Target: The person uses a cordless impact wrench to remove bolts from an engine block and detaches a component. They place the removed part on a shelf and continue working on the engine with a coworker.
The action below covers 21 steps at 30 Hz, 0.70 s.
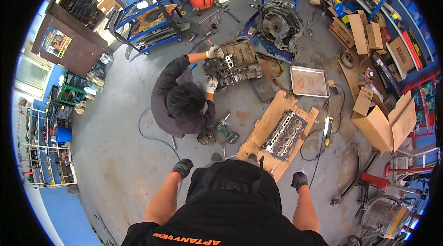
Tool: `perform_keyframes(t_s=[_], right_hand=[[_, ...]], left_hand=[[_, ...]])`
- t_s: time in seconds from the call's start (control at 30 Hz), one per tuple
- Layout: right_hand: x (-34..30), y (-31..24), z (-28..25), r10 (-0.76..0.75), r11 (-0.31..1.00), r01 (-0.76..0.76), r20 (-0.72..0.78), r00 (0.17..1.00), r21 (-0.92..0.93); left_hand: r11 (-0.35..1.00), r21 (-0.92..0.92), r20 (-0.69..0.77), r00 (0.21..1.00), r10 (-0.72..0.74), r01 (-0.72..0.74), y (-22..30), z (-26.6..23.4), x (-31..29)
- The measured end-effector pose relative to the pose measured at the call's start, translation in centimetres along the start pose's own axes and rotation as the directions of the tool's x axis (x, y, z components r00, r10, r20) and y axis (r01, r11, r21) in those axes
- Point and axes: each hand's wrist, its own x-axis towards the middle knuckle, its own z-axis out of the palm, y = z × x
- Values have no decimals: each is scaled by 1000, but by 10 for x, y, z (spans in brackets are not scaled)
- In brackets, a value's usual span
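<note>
My left hand (183, 167), in a dark grey glove, hangs out to the left of my body above the floor. Its fingers are curled in and I see nothing in them. On the other side, my right hand (299, 180), gloved alike, is closed, with nothing showing in it. Nearest to it is a cylinder head (286, 134) lying on a flattened cardboard sheet (251, 143). A green cordless drill (227, 131) and a wrench (224, 152) lie on the floor between my left hand and the cardboard.
Ahead, a co-worker (180, 96) in white gloves bends over an engine block (233, 64). Beyond stand a gearbox (277, 24) and a blue tool cart (147, 22). A metal tray (310, 81), a cable (318, 154) and open cardboard boxes (385, 121) lie right. A blue hose (159, 139) crosses the left floor.
</note>
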Motion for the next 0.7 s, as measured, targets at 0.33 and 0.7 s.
perform_keyframes(t_s=[0.33,0.7], right_hand=[[-61,-94,20,94,948,-93,11,995,305],[-104,-137,92,93,954,-83,-22,995,289]], left_hand=[[887,-407,22,973,-230,219,-71,59,-19],[914,-325,147,968,-205,243,-120,94,-73]])
